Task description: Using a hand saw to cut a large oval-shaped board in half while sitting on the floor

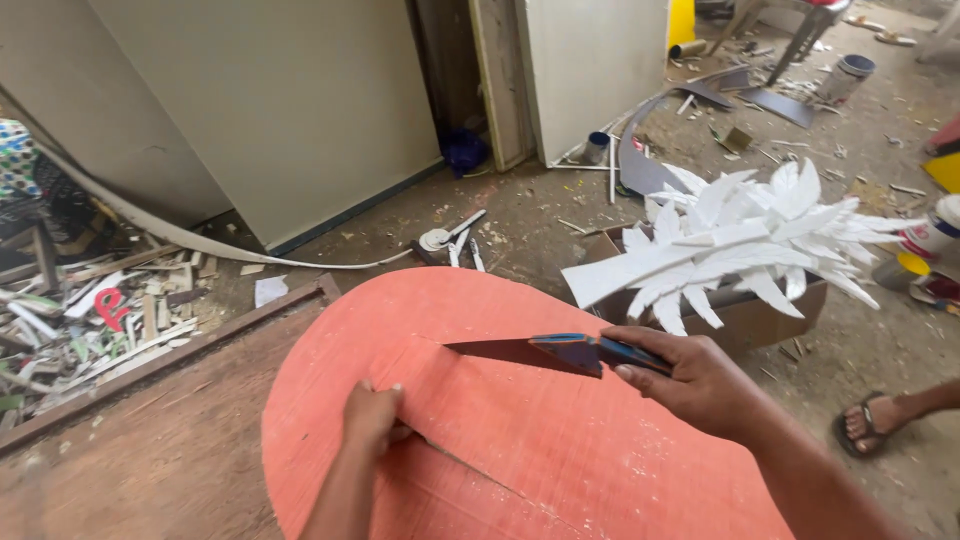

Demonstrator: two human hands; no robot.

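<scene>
Closest to the camera, the left hand (372,415) is pressing down on a big rounded red board (520,450), fingers curled tight at the edge of a cut line running diagonally through it. The board is lying on a worn wooden counter (150,440) and hanging out past its edge. Just beyond, the right hand (695,385) is gripping the blue handle of a hand saw (545,352), closed firmly around it, with the blade lying nearly flat across the board and pointing left. Off to the right, somebody else's sandalled foot (875,420) is showing on the dusty floor (520,215). Behind the board, a cardboard box (750,310) is holding a pile of white leaf-shaped cutouts (745,245). Further back, scrap strips are littering the floor on the left, and pale panels (290,110) are leaning against the wall.
</scene>
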